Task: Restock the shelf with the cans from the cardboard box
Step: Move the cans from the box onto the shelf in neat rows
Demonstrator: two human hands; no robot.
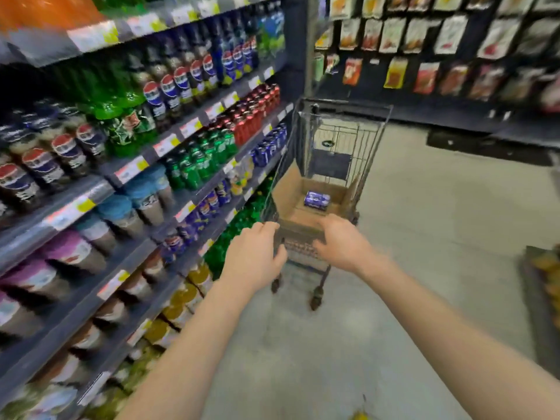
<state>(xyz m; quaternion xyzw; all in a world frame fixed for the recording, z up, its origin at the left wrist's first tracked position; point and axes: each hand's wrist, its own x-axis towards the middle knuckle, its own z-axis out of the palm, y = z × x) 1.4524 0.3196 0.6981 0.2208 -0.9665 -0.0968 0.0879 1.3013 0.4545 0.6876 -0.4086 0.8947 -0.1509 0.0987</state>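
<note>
One cart handle (298, 234) clasped by left grip (257, 256) and right grip (339, 241), one cardboard box (288, 187) carried mid-frame, one blue can (316, 199) inside.

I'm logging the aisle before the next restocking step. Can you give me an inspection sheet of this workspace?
Surface: grey concrete floor, with a dark mat by the far wall.
Job's things: the cardboard box sits open in the cart. Blue cans lie on their side inside it; the count is unclear. The shelf on the left holds bottles and cans.
Clutter: a low display at the right edge, blurred.
Hands: the left hand and right hand both grip the cart handle.
Cables: nothing seen.
Surroundings: snack bags hang on the back wall.
</note>
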